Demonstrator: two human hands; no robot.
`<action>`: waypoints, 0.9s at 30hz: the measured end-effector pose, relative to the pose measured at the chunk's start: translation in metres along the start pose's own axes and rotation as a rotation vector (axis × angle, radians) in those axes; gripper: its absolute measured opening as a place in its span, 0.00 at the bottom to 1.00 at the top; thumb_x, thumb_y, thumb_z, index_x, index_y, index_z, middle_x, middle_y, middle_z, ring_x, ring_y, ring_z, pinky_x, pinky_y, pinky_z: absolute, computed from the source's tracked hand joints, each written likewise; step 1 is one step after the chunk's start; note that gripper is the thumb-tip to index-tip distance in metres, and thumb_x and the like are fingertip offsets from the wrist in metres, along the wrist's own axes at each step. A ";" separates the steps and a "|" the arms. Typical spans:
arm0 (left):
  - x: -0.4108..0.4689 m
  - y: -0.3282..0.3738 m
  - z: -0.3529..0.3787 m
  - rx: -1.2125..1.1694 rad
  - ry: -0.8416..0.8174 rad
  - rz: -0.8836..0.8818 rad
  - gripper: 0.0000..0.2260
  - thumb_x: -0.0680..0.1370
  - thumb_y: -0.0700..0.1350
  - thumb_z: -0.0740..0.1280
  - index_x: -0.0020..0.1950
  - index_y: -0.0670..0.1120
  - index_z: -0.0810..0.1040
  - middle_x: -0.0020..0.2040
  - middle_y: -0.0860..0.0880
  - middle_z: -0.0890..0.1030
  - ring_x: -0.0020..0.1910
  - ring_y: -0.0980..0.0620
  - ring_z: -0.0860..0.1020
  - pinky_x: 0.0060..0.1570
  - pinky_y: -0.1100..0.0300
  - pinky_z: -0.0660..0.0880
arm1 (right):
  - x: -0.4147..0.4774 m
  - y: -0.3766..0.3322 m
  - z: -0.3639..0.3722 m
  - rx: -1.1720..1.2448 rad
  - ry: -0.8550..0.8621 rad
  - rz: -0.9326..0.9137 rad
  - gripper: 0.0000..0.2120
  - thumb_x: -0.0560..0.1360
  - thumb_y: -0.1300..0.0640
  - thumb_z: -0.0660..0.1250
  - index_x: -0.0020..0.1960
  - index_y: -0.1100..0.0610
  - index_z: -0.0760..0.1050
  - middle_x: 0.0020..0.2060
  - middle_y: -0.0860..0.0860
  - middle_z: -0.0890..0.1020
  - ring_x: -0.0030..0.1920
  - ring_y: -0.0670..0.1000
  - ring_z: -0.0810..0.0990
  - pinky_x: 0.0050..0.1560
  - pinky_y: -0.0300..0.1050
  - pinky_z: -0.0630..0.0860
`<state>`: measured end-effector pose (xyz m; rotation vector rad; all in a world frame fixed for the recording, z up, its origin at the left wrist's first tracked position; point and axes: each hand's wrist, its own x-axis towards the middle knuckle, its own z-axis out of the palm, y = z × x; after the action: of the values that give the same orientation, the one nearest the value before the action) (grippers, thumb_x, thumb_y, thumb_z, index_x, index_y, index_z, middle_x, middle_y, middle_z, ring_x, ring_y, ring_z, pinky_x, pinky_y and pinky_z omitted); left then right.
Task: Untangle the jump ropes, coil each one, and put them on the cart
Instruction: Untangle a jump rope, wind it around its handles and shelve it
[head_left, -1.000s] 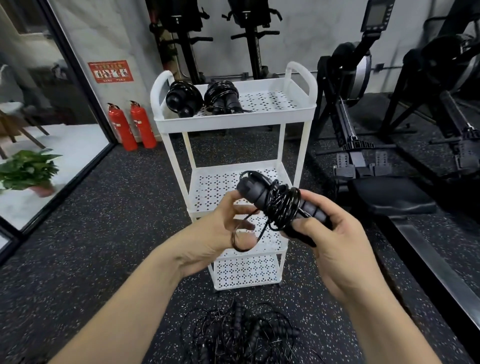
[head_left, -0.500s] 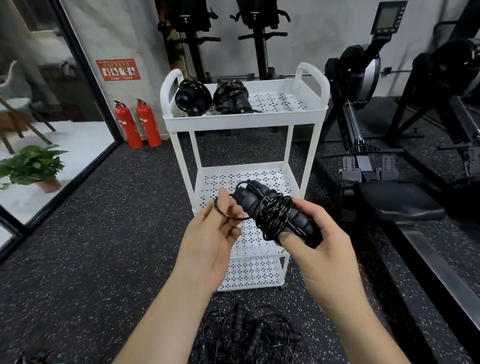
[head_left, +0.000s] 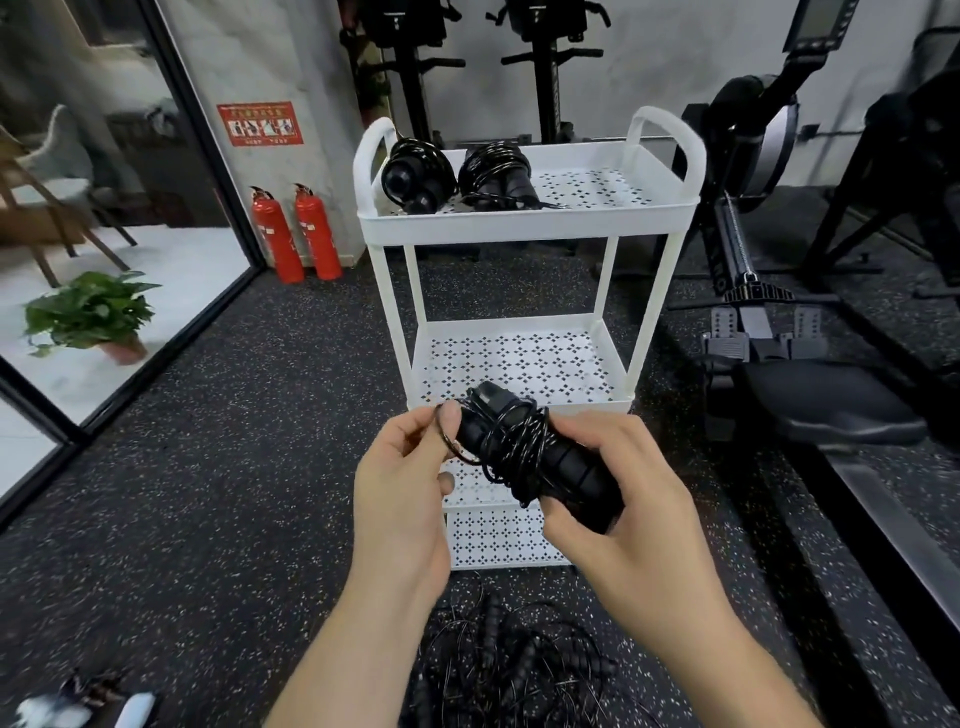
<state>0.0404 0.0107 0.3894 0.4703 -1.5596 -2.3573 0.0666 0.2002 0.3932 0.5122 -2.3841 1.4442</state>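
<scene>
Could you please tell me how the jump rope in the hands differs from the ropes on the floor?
The held rope is wound tightly round its handles into one compact bundle; the floor ropes sprawl in a loose tangle. The held rope is gripped by the right hand, with the left hand pinching a loose loop, in front of the cart; the floor ropes lie untouched. Both are black with thin cords.

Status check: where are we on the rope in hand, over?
Right grip holds coiled jump rope; left grip pinches its loose loop. Two coils on cart top shelf. Tangled pile on floor; nothing blocking cart.
</scene>
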 end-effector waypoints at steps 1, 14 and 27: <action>0.000 0.003 -0.001 0.001 0.008 -0.013 0.10 0.79 0.52 0.76 0.54 0.46 0.87 0.48 0.48 0.85 0.42 0.54 0.75 0.42 0.56 0.69 | -0.001 0.002 0.001 -0.020 -0.021 -0.010 0.31 0.72 0.66 0.78 0.71 0.46 0.77 0.64 0.40 0.77 0.64 0.46 0.79 0.63 0.32 0.72; -0.010 -0.008 0.005 -0.069 0.165 0.056 0.13 0.77 0.51 0.77 0.61 0.54 0.82 0.61 0.50 0.84 0.63 0.49 0.83 0.67 0.49 0.79 | -0.010 -0.009 0.034 0.244 0.044 0.129 0.28 0.73 0.68 0.76 0.65 0.42 0.79 0.59 0.42 0.81 0.62 0.48 0.82 0.61 0.40 0.77; -0.027 -0.002 0.006 0.366 -0.446 -0.220 0.21 0.85 0.65 0.60 0.67 0.55 0.82 0.61 0.50 0.88 0.64 0.49 0.85 0.68 0.44 0.77 | 0.004 0.004 0.000 0.260 -0.209 0.430 0.41 0.72 0.55 0.80 0.78 0.32 0.68 0.58 0.35 0.82 0.59 0.38 0.83 0.63 0.43 0.78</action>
<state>0.0619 0.0273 0.3924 0.1992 -2.2673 -2.4598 0.0609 0.2012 0.3920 0.2211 -2.5947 1.9913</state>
